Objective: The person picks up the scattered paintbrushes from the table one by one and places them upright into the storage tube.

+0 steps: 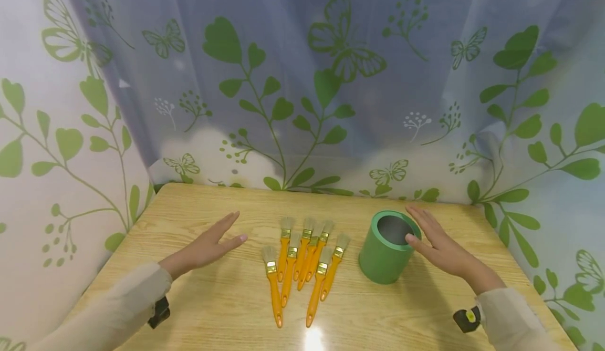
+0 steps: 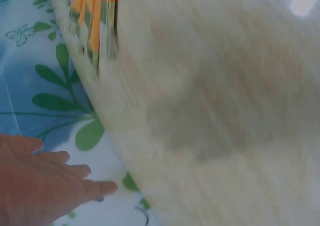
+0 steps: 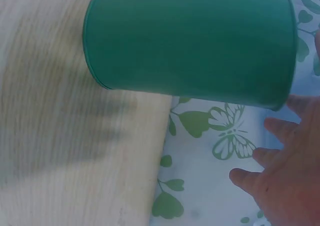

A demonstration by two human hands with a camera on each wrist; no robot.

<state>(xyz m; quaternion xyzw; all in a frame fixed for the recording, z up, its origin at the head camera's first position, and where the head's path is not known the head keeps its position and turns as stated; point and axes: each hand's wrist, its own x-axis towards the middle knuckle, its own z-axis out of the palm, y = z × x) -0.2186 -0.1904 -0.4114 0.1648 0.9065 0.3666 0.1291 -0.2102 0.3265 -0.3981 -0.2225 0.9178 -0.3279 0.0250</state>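
Several paintbrushes (image 1: 275,293) with orange handles and pale bristles lie in a loose group on the wooden table, bristles toward the back. Right of them stands an upright green cylindrical container (image 1: 385,256) with an open top and dark inside. My left hand (image 1: 208,246) hovers to the left of the brushes, fingers straight, holding nothing. My right hand (image 1: 441,248) is raised beside the container's right rim, fingers extended and thumb apart; whether it touches the rim I cannot tell. In the right wrist view the container (image 3: 190,41) fills the top, with the fingers near its rim end.
The wooden table (image 1: 227,314) has its far edge against a curtain (image 1: 283,78) printed with green leaves and butterflies, which also covers both sides. Dark wrist cameras (image 1: 159,311) sit under the sleeves. A bright light reflection shows at the table's front.
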